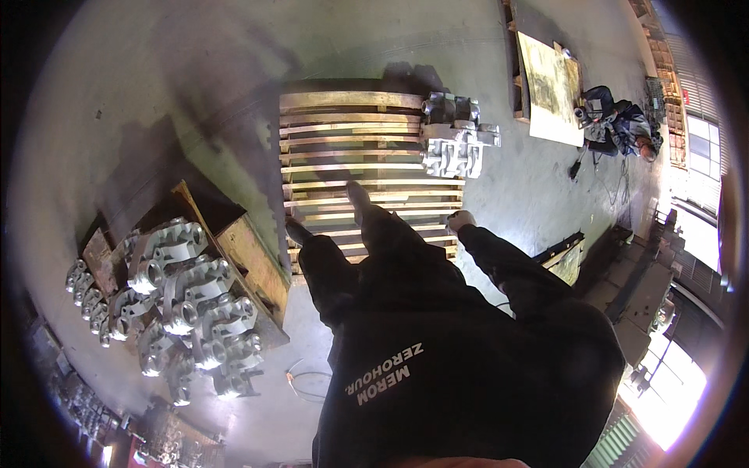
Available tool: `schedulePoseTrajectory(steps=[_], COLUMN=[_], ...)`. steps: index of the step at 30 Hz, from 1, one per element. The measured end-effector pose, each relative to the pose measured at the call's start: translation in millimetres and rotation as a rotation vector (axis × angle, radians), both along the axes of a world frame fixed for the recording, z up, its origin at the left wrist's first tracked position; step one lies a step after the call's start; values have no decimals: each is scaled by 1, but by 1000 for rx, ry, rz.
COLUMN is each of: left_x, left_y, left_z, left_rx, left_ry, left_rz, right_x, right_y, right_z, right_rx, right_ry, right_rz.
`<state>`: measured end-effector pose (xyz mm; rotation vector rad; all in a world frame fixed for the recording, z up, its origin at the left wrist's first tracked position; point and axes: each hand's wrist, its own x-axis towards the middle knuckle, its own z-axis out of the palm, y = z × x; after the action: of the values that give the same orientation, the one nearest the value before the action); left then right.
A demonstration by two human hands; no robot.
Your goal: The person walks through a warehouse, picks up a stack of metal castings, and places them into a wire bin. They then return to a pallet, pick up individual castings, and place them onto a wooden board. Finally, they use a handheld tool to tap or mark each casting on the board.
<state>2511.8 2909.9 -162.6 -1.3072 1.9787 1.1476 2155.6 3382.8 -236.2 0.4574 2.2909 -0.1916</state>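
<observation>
A grey concrete workshop floor (156,101) spreads out below, with a wooden slatted pallet (355,148) lying straight ahead of the person, its slats running left to right. Two pale metal castings (456,144) sit on the pallet's far right corner, ahead and to the right, nearer the right hand (459,220) than the left hand (296,232). Both hands hang empty over the pallet's near edge; how far their fingers are spread is too small to tell.
</observation>
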Motion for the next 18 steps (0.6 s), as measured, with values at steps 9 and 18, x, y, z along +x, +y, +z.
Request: schedulePoseTrajectory(steps=[9, 18], left_x=[-47, 76], left_y=[-34, 89], left_z=[52, 128], left_rx=[6, -460], left_ry=[551, 117], left_rz=[708, 500], right_x=[-68, -44], right_y=[-47, -135], right_z=[-71, -135], right_rx=[-263, -631], right_ry=[298, 405], right_rz=[245, 270])
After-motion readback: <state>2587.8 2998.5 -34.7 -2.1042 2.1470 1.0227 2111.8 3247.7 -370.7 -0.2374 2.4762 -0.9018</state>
